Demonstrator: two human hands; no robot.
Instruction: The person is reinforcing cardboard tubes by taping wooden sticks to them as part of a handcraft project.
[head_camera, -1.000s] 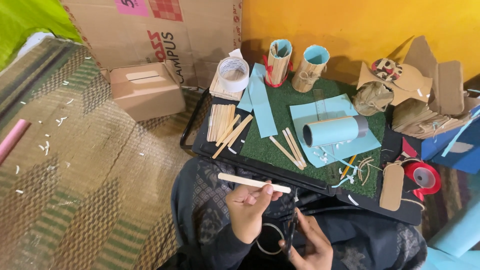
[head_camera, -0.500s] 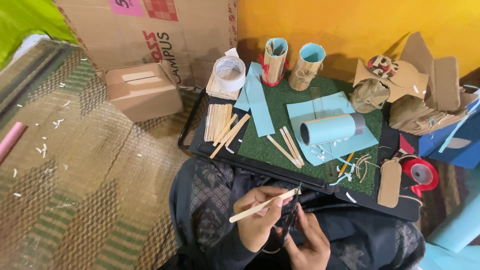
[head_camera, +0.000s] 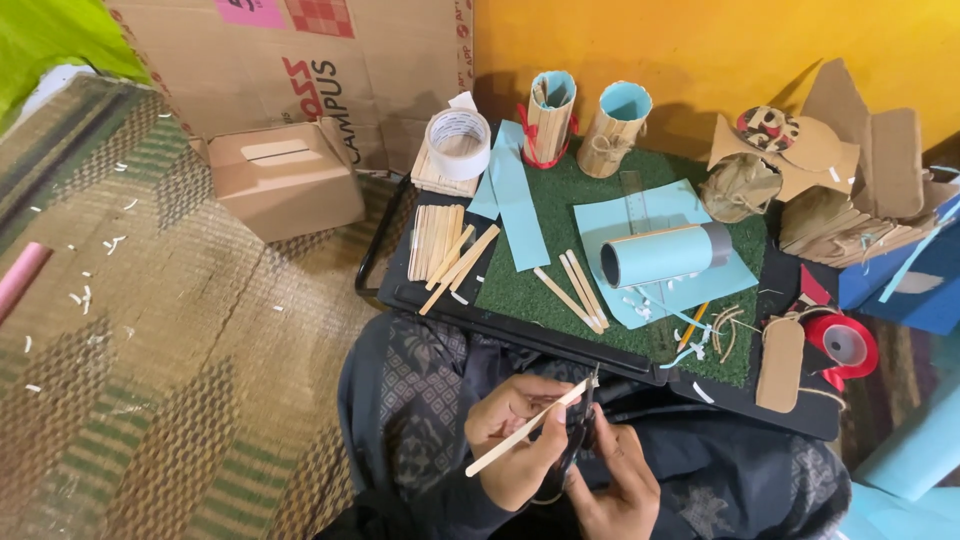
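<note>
Over my lap, my left hand (head_camera: 505, 418) grips a thin pale wooden stick (head_camera: 488, 461) that slants up to the right. My right hand (head_camera: 622, 492) is just below and to the right, closed around black scissors (head_camera: 582, 425). The scissors' tip meets the stick near its upper end. Whether the blades are around the stick is too small to tell. A black tray (head_camera: 400, 290) with a green turf mat (head_camera: 560, 200) lies just beyond my knees.
On the tray lie a pile of wooden sticks (head_camera: 435, 240), a light blue paper tube (head_camera: 660, 255), blue paper strips, a tape roll (head_camera: 458, 142) and two stick-covered cups (head_camera: 550, 115). A cardboard box (head_camera: 285, 180) sits to the left, and a red ribbon roll (head_camera: 845, 345) with cardboard pieces to the right.
The stick has gone from lying level in my left hand to slanting upward. Both hands have come closer together over my lap, with the scissors now at the stick's upper end.
</note>
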